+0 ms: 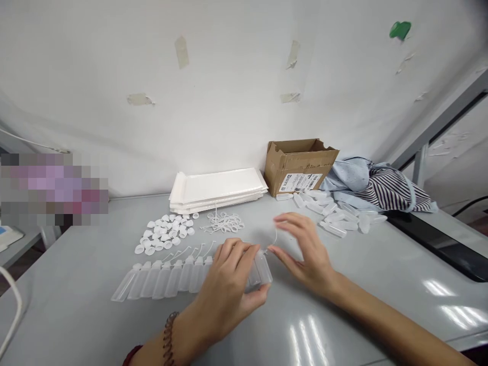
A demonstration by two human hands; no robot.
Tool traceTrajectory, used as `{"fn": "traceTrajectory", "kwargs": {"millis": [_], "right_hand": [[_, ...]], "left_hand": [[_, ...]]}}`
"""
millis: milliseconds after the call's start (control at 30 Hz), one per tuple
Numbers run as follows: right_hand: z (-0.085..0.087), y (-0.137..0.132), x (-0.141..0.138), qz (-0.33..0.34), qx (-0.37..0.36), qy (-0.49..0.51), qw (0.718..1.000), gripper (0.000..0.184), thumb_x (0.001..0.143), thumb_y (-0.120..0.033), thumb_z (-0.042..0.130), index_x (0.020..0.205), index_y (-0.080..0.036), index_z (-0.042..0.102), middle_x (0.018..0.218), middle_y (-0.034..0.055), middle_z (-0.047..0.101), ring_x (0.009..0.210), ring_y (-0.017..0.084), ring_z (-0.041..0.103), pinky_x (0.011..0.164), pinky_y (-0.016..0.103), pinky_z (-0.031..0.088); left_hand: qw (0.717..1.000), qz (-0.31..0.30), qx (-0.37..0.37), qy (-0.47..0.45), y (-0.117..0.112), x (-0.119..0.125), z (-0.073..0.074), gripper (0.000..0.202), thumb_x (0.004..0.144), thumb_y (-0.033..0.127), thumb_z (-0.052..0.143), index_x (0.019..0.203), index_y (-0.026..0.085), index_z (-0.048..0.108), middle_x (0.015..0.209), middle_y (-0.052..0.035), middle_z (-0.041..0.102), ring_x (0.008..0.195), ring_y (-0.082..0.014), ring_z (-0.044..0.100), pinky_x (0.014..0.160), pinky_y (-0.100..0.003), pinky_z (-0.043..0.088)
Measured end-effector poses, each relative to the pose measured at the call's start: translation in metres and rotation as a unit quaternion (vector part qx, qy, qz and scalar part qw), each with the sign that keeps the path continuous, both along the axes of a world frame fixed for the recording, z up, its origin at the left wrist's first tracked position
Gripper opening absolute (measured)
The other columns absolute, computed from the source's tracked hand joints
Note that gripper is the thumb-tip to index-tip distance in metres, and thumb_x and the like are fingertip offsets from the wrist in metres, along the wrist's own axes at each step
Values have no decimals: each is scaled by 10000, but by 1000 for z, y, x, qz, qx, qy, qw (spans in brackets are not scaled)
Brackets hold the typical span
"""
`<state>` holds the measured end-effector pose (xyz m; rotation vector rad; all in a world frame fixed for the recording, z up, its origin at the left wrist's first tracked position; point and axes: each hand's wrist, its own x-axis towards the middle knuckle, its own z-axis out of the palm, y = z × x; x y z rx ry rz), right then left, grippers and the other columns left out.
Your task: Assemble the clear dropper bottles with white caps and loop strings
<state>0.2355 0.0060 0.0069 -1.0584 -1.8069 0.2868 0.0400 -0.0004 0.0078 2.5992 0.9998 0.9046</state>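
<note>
My left hand (234, 282) is closed around a small translucent plastic bottle (263, 268) at the right end of a row, covering its neighbours in part. A thin white loop strap (275, 236) rises from that bottle's neck. Beside it is my right hand (305, 254), thumb and fingers apart, the thumb tip close to the strap's base and the forefinger near its top. Leftward, more bottles (162, 280) lie side by side, several with straps sticking up from their necks. Behind the row are a heap of white caps (165, 234) and a tangle of loose straps (223, 222).
White padded envelopes (219, 188) are stacked against the wall. An open cardboard box (299, 170) stands to their right, with loose bottles (335, 213) before it. Cloth (389, 185) and a long black object (438, 246) lie at the right. A white cable (13, 305) hangs at left.
</note>
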Motion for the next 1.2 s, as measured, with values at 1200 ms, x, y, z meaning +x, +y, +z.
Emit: {"fn": "traceTrajectory", "kwargs": {"millis": [1200], "right_hand": [[-17,8,-1,91,-99,-246,960,144,890,-96,482,937,-166,599,947,90,657,954,212,577,922,447,363]], "left_hand": [[992,26,-28,119,13,4,-5,406,706,224,676,1084,104,592,1119,-152,616,1206,-391,439,957,-558,443]]}}
